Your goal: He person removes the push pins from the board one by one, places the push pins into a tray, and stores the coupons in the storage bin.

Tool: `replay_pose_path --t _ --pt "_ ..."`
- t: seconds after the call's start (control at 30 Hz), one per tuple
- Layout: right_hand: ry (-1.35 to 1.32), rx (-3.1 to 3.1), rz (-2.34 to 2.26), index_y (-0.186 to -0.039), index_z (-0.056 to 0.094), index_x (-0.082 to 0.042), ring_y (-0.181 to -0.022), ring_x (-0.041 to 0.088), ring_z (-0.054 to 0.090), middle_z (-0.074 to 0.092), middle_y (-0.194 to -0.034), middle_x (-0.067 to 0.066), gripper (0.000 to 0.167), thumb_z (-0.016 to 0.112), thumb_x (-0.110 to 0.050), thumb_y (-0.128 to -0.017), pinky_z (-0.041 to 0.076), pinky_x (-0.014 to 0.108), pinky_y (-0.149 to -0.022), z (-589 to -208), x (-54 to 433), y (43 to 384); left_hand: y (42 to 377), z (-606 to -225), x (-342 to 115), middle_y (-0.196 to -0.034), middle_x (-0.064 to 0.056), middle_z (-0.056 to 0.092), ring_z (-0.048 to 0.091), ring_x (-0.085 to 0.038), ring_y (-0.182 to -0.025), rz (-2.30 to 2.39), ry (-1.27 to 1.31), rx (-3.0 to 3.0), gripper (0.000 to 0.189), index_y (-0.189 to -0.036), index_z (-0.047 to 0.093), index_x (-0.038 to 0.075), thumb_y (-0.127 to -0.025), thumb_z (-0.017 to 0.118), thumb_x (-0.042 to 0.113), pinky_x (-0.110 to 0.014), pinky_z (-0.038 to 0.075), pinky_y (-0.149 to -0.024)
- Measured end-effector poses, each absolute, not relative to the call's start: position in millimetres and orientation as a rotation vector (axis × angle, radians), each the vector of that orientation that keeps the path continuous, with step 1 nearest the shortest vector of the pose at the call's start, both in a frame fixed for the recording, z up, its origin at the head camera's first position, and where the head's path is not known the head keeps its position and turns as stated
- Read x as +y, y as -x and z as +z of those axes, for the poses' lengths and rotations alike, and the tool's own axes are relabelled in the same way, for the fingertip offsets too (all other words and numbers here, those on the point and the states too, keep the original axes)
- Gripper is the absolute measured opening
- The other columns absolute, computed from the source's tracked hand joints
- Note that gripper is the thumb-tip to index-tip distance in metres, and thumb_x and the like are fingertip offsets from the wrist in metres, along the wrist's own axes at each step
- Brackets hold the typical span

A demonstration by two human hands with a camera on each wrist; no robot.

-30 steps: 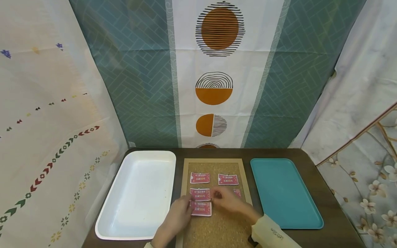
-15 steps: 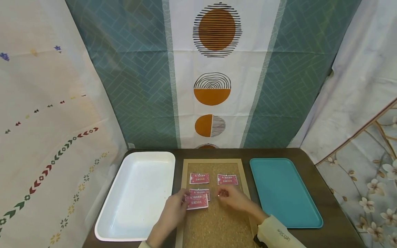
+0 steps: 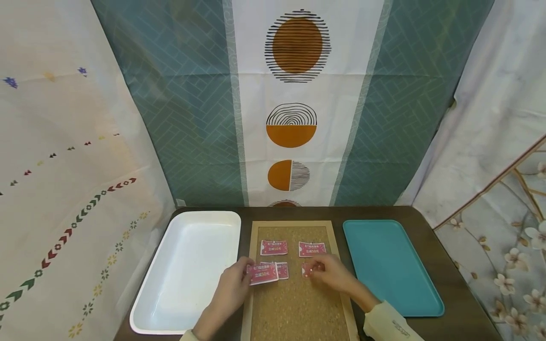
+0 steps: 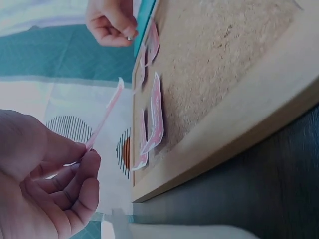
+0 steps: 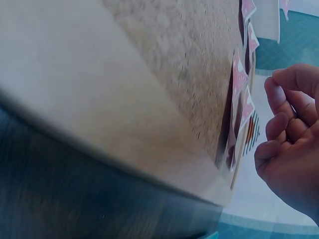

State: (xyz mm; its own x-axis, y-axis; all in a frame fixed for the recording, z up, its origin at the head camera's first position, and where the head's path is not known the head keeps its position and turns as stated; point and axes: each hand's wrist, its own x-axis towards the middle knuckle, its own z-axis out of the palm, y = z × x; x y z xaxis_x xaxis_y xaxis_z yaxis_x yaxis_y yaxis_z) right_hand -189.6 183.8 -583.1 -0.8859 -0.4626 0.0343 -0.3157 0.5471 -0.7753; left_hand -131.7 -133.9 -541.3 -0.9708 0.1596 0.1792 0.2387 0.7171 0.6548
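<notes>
My left hand (image 3: 232,285) pinches a pink-red coupon (image 3: 263,273) by its left edge, thumb against fingers. In the left wrist view the coupon (image 4: 105,115) is seen nearly edge-on, lifted off the cork board (image 3: 298,308). My right hand (image 3: 334,274) is above the board's right side, with a tiny shiny thumbtack (image 4: 130,38) at its pinched fingertips. It partly covers another coupon (image 3: 305,270). Two coupons sit higher on the board, one at left (image 3: 274,247) and one at right (image 3: 312,249). The coupon below the left one (image 3: 283,271) is overlapped by the held coupon.
A deep white tray (image 3: 142,316) stands left of the board and a flat teal tray (image 3: 396,270) right of it, on a dark table (image 3: 452,293). Patterned cloths hang behind and at both sides, with a green and white cloth (image 3: 192,118) at the back.
My left hand has carried its coupon up and to the left, over the middle-left coupon's edge. My right hand has shifted right, uncovering part of the middle-right coupon.
</notes>
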Motion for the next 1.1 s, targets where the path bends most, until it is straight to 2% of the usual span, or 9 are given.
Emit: replay_pose_path --t 0.3,0.63,0.9,1.1 --pt "0.681 2.685 -1.22 -0.086 0.07 -0.015 -0.069 0.008 0.052 0.058 -0.078 -0.01 0.011 0.072 -0.005 -0.084 0.046 0.026 -0.059 -585 204 189 133 -534 -143 -0.081 0.003 0.064 0.053 -0.001 -0.06 -1.077 0.309 -2.777 0.029 -0.115 0.061 0.011 -0.088 0.068 0.004 -0.019 0.046 -0.049" --pt "0.635 2.701 -1.26 -0.088 0.071 -0.013 -0.077 0.013 0.051 0.06 -0.084 -0.005 0.013 0.071 -0.001 -0.085 0.046 0.028 -0.066 -587 227 188 138 -528 -157 -0.078 0.003 0.065 0.052 -0.003 -0.054 -1.068 0.202 -2.766 0.027 -0.11 0.063 0.013 -0.086 0.072 0.005 -0.021 0.044 -0.046" --pt "0.586 2.709 -1.269 -0.094 0.071 -0.011 -0.077 0.013 0.053 0.062 -0.087 0.0 0.012 0.069 -0.001 -0.087 0.047 0.028 -0.065 -585 241 187 142 -531 -170 -0.079 0.004 0.065 0.052 -0.004 -0.055 -1.04 0.14 -2.814 0.027 -0.11 0.063 0.015 -0.086 0.072 0.008 -0.023 0.043 -0.046" --pt "0.612 2.75 -1.324 -0.093 0.07 -0.007 -0.073 0.008 0.055 0.064 -0.085 0.0 0.012 0.068 0.002 -0.085 0.048 0.027 -0.062 -588 251 187 147 -527 -179 -0.078 0.005 0.064 0.049 -0.006 -0.053 -0.991 0.109 -2.852 0.026 -0.108 0.063 0.016 -0.085 0.072 0.01 -0.025 0.04 -0.044"
